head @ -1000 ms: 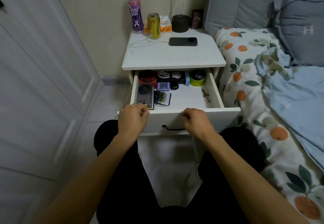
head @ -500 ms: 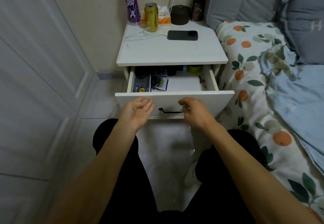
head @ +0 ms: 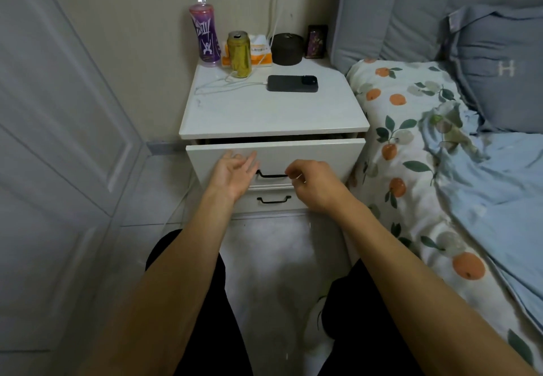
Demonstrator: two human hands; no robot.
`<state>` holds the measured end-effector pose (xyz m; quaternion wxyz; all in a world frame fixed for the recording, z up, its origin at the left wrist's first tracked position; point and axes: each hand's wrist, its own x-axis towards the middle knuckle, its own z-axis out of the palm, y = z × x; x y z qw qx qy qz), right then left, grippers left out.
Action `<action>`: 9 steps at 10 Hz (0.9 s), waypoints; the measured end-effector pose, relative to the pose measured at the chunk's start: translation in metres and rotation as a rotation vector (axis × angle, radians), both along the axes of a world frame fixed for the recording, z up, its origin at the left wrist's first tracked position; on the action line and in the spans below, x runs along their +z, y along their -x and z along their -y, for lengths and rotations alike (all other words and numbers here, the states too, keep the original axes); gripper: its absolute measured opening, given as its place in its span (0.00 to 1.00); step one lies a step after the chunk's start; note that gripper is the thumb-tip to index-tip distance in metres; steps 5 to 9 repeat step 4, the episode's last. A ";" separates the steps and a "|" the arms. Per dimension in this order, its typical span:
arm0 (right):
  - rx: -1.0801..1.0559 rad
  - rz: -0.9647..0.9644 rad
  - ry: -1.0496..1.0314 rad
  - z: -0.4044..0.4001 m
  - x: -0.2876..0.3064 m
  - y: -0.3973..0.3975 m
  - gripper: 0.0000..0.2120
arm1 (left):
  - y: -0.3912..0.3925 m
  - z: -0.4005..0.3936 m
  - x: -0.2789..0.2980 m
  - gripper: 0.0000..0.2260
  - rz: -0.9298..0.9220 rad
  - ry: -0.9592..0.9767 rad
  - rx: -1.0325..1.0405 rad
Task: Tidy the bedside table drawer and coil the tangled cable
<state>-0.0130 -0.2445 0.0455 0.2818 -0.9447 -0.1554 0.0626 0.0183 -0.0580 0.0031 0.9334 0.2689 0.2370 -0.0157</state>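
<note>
The top drawer (head: pixel 323 155) of the white bedside table (head: pixel 273 114) is pushed almost fully in, leaving only a thin dark gap under the tabletop; its contents are hidden. My left hand (head: pixel 235 174) lies with straight fingers against the drawer front, just left of the black handle (head: pixel 271 175). My right hand (head: pixel 316 183) hovers at the handle's right end with its fingers curled, and I see nothing in it. A thin white cable (head: pixel 223 86) trails loosely over the tabletop to a black phone (head: pixel 292 83).
A purple bottle (head: pixel 205 37), a gold can (head: pixel 240 53), a tissue pack (head: pixel 260 50) and a dark round pot (head: pixel 286 49) line the table's back. A lower drawer (head: pixel 273 199) is closed. The bed (head: pixel 411 170) is close on the right, panelled doors (head: pixel 58 140) on the left.
The drawer has slid from wide open to nearly closed. Both hands moved forward with its front, and the items inside are now out of sight.
</note>
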 end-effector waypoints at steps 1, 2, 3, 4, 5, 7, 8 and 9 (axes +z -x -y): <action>-0.013 0.008 -0.003 0.000 0.001 -0.007 0.15 | -0.020 -0.002 -0.002 0.36 0.004 -0.042 -0.029; -0.021 -0.005 -0.002 0.002 0.001 -0.011 0.14 | -0.034 -0.006 -0.001 0.35 0.016 -0.137 -0.058; -0.020 -0.019 -0.004 0.003 0.001 -0.013 0.14 | -0.033 -0.006 -0.003 0.35 0.026 -0.169 -0.099; -0.040 -0.015 -0.022 0.004 0.004 -0.011 0.14 | -0.019 -0.005 -0.003 0.27 -0.018 -0.381 -0.262; -0.040 -0.015 -0.022 0.004 0.004 -0.011 0.14 | -0.019 -0.005 -0.003 0.27 -0.018 -0.381 -0.262; -0.040 -0.015 -0.022 0.004 0.004 -0.011 0.14 | -0.019 -0.005 -0.003 0.27 -0.018 -0.381 -0.262; -0.040 -0.015 -0.022 0.004 0.004 -0.011 0.14 | -0.019 -0.005 -0.003 0.27 -0.018 -0.381 -0.262; -0.040 -0.015 -0.022 0.004 0.004 -0.011 0.14 | -0.019 -0.005 -0.003 0.27 -0.018 -0.381 -0.262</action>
